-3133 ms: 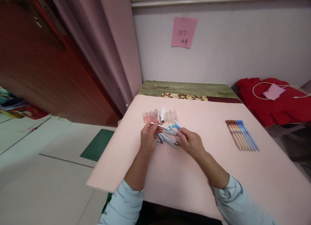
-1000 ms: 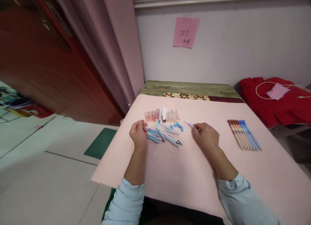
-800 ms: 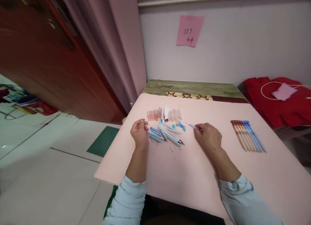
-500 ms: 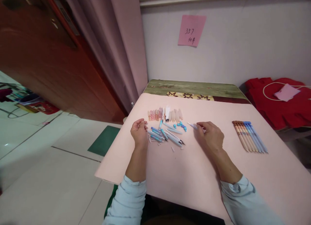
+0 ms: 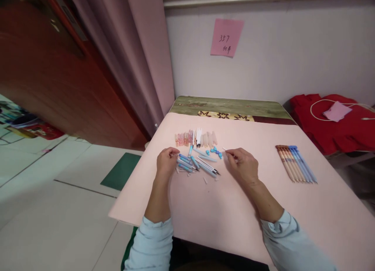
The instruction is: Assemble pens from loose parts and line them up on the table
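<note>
My right hand [image 5: 243, 167] is closed in a pinch on a pale pen barrel [image 5: 224, 148]; only its white tip shows past the fingers. My left hand [image 5: 166, 161] is at the left side of the loose parts, fingers curled together, and whatever they hold is hidden. Between the hands lies a pile of blue pen barrels [image 5: 207, 170] with dark-tipped white refills among them. Small blue caps [image 5: 218, 154] lie close to my right fingertips. Behind the pile are a row of pink patterned tubes [image 5: 183, 139], upright-laid white refills [image 5: 199, 137] and translucent grips [image 5: 208, 139].
Several brown and blue pens [image 5: 296, 164] lie side by side at the right of the pink-covered table [image 5: 216, 216]. Small clear bits [image 5: 205, 180] are scattered in front of the pile. A red cloth [image 5: 319, 126] with a cable is beyond the right edge; a wooden door [image 5: 73, 91] stands left.
My right hand has turned and shifted slightly left, so less of the pen barrel shows. My left fingers have moved in toward the pile. The whole view has shifted a little.
</note>
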{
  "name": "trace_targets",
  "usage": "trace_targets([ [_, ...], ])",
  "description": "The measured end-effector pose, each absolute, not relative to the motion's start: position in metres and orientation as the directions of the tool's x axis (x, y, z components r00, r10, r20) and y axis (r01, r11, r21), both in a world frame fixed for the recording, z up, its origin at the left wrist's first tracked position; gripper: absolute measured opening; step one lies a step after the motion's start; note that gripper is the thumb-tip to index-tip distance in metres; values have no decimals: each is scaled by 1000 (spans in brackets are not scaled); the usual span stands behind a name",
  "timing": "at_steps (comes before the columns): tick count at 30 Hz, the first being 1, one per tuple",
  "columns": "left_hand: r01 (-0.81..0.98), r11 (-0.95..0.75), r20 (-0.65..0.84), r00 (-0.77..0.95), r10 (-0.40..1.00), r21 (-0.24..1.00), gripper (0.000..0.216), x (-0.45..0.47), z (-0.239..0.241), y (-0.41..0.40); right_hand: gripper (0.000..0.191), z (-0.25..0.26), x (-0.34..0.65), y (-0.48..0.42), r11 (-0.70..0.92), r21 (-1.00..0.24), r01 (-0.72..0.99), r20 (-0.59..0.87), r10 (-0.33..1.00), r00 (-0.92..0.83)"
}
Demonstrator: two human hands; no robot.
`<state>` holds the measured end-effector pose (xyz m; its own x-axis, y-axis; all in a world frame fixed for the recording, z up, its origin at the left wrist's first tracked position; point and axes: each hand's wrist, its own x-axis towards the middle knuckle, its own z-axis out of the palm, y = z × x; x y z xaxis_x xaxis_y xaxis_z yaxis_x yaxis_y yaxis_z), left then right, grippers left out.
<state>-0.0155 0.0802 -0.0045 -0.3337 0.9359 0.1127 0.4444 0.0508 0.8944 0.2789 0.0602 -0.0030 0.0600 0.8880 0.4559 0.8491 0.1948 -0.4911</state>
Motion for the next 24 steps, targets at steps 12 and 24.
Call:
trace_targets([
  [12, 797, -41, 110, -32, 993, 603, 26, -16, 4, 78, 26, -2, 305, 73, -45, -698, 714, 351, 848, 397],
  [24, 816, -22, 44, -4, 999, 577, 22, -12, 12, 76, 29, -6, 307, 77, -19, -712, 702, 377, 833, 405],
])
